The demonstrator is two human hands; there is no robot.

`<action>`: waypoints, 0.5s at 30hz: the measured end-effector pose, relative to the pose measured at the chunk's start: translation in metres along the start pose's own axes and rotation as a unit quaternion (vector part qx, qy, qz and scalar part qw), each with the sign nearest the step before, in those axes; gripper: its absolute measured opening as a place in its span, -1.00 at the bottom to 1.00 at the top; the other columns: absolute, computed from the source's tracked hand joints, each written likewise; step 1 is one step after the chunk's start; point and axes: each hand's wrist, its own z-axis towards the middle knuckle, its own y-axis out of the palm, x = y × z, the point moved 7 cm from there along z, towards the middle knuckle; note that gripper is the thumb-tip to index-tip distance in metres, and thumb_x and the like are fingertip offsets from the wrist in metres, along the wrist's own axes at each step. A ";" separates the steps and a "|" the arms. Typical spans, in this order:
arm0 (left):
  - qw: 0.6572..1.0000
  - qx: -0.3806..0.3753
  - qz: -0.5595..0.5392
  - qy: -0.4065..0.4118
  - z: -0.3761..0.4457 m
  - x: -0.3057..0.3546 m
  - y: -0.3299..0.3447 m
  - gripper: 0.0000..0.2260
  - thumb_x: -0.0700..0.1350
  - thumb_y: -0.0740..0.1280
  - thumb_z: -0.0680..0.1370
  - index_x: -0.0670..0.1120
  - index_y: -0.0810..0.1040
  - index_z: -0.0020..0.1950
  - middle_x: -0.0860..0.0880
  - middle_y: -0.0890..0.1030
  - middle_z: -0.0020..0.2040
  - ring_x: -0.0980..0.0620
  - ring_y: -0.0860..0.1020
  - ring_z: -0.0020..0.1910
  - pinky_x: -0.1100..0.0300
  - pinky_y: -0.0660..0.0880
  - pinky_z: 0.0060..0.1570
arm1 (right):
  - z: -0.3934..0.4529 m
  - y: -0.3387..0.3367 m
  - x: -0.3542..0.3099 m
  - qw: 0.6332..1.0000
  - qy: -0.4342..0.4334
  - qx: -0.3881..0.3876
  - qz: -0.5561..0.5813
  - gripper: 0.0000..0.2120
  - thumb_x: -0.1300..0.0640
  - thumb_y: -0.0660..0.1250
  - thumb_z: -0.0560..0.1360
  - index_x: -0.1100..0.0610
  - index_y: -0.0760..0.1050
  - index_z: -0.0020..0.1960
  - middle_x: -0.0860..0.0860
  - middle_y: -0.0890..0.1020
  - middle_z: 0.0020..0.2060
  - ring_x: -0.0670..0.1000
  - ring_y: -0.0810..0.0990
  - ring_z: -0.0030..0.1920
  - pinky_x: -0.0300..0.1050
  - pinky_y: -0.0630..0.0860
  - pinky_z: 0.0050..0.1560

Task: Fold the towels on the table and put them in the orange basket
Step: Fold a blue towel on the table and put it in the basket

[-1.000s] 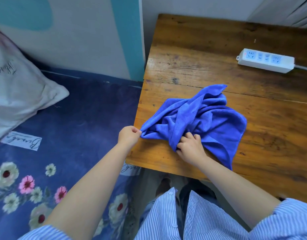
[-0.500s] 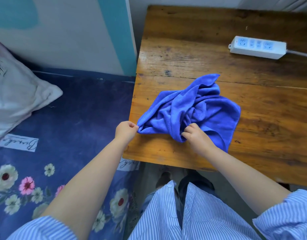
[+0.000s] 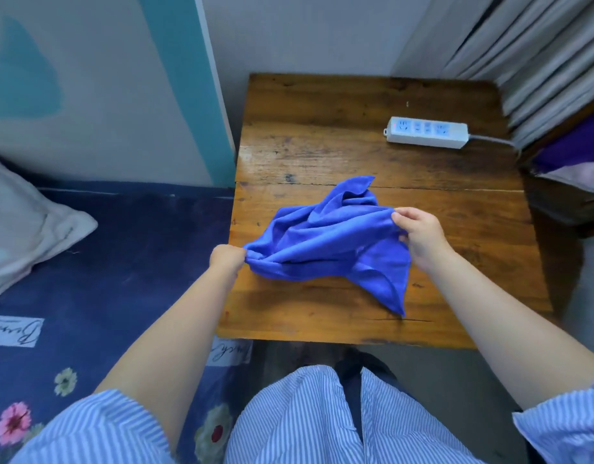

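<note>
A crumpled blue towel (image 3: pixel 325 239) lies on the wooden table (image 3: pixel 372 155), partly lifted and stretched between my hands. My left hand (image 3: pixel 226 257) pinches its left corner at the table's left edge. My right hand (image 3: pixel 419 236) grips the towel's upper right edge, with a loose corner hanging down toward the table's front. No orange basket shows in the head view.
A white power strip (image 3: pixel 426 131) with its cable lies at the table's back right. Grey curtains (image 3: pixel 523 45) hang behind it. At the right edge sits a dark container (image 3: pixel 570 155) with purple and pink cloth. A blue floral bedspread (image 3: pixel 88 262) and a pillow (image 3: pixel 24 222) lie to the left.
My right hand has moved from the towel's near middle up and to the right, pulling an edge taut. My left hand keeps its corner. The view has tilted up, showing more of the table.
</note>
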 end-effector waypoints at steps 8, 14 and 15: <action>0.985 -0.072 -0.123 0.095 -0.027 0.086 -0.018 -0.72 -0.29 0.12 0.55 -0.07 0.37 -0.35 -0.01 0.32 -0.45 0.11 0.23 -0.49 0.27 0.09 -0.42 | 0.026 -0.018 -0.073 0.995 0.050 0.011 0.091 -0.71 0.35 0.06 0.53 0.10 0.41 -0.25 -0.08 0.55 -0.58 -0.08 0.36 -0.34 -0.23 0.24 -0.30; 0.952 -0.036 -0.180 0.245 -0.073 0.214 -0.044 -0.69 -0.29 0.12 0.58 -0.08 0.41 -0.34 0.12 0.35 -0.73 0.25 0.29 -0.75 0.44 0.16 -0.68 | 0.052 -0.013 -0.194 0.992 -0.058 0.029 0.112 -0.70 0.32 0.07 0.51 0.06 0.40 -0.30 -0.12 0.52 -0.66 -0.14 0.42 -0.46 -0.29 0.21 -0.48; 0.944 -0.022 -0.186 0.271 -0.082 0.237 -0.050 -0.69 -0.28 0.13 0.58 -0.08 0.41 -0.34 0.12 0.37 -0.73 0.24 0.30 -0.74 0.46 0.16 -0.70 | 0.055 -0.010 -0.213 0.990 -0.072 0.029 0.119 -0.70 0.33 0.08 0.51 0.06 0.40 -0.31 -0.14 0.49 -0.71 -0.17 0.41 -0.54 -0.33 0.21 -0.53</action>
